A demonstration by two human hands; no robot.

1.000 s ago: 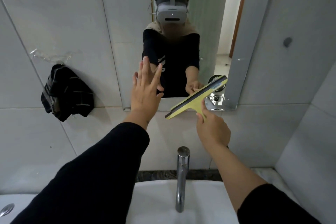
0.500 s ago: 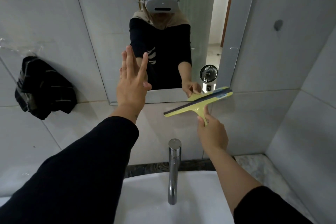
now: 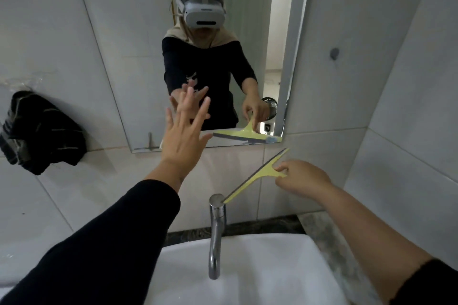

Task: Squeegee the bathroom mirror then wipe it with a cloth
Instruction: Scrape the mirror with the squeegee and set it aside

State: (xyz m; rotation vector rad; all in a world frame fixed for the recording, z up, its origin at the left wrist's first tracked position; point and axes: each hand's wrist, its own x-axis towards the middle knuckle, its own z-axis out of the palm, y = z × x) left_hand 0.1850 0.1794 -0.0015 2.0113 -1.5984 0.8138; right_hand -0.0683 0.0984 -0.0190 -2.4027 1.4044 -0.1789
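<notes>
The right hand point(image 3: 301, 177) had its fingers point(image 3: 281, 168) pinched on the yellow squeegee point(image 3: 257, 176), held tilted below the mirror point(image 3: 138, 82), likely to drip over the sink point(image 3: 247, 267), while the left hand point(image 3: 183, 136), fingers spread apart, steadied against the glass.

Tiled bathroom: mirror point(image 3: 138, 57), basin point(image 3: 260, 267), tap point(image 3: 216, 235).

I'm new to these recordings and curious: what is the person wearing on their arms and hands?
Both hands are bare, with no gloves. The left hand comes out of a long black sleeve that reaches the wrist. The right hand has a bare forearm; its black sleeve is pushed up toward the elbow. No rings or watch show.
</notes>
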